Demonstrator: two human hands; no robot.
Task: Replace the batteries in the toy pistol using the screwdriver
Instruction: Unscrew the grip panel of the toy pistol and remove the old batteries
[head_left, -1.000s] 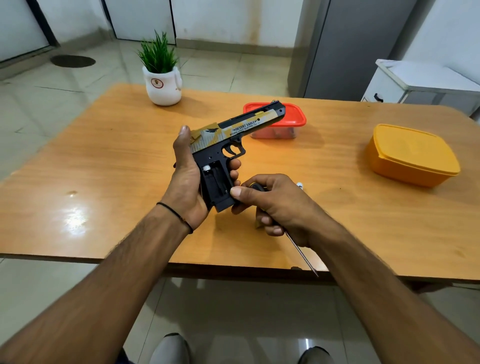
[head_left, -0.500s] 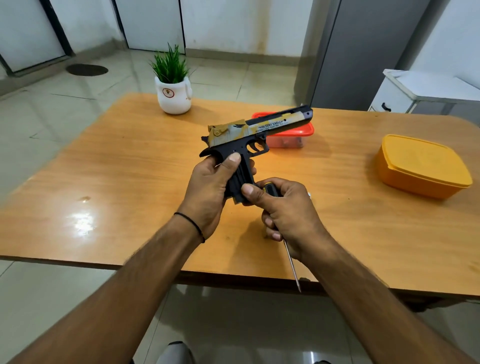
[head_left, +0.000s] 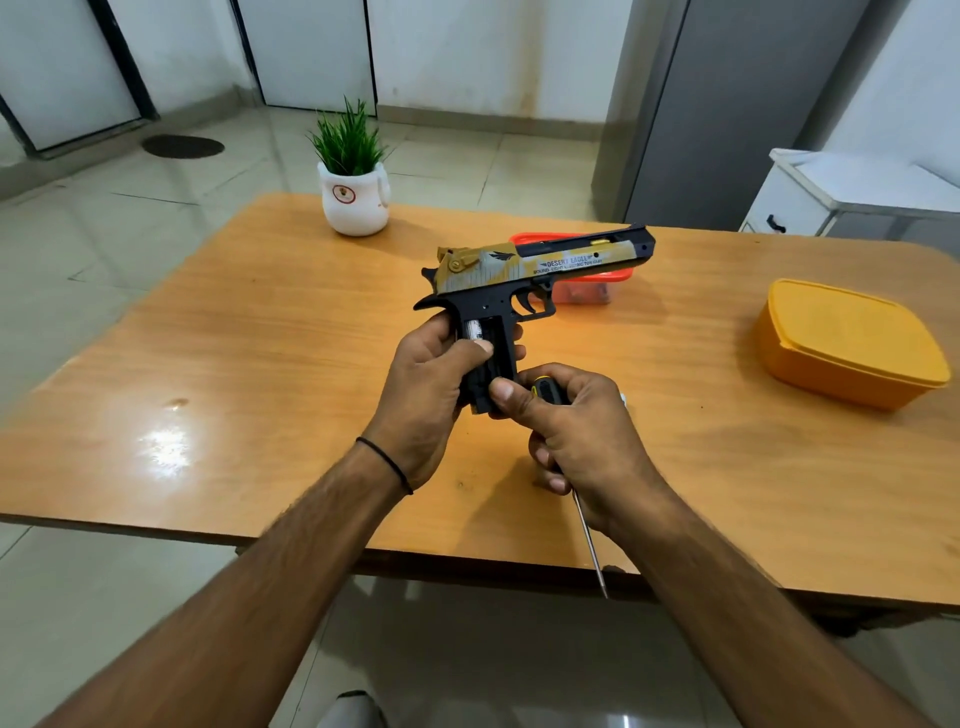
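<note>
1. While both forearms rise from the bottom edge, only a pale shoe (head_left: 353, 709) shows below them, cut off by the frame.
2. Right hand (head_left: 582, 436): fingers curled round the screwdriver (head_left: 589, 540). Most of its black-and-yellow handle is buried in the palm. The thin shaft points down out of the fist, toward the viewer and past the near edge of the table (head_left: 234, 364). Tip shape too small to read.
3. Right thumb presses the base of the pistol's butt, just above the fist.
4. Left hand (head_left: 421, 395), with a dark wristband (head_left: 387, 465): wrapped round the butt of the toy pistol (head_left: 519, 280) and holding it above the table, barrel pointing right.
5. Butt compartment is open on the side facing the camera. One silvery battery (head_left: 474, 330) end shows just above the left thumb. The thumb covers the rest, so the cell count cannot be told.
6. White object (head_left: 623, 399) peeks out just right of the right hand; mostly hidden, identity unclear.
7. Beyond the grip: red-lidded box (head_left: 587, 291), largely blocked by the barrel, contents blurred.
8. Well right of the grip: yellow box (head_left: 847, 343), lid on.
9. Far left of the grip: potted plant (head_left: 356, 195) at the table's back edge.
</note>
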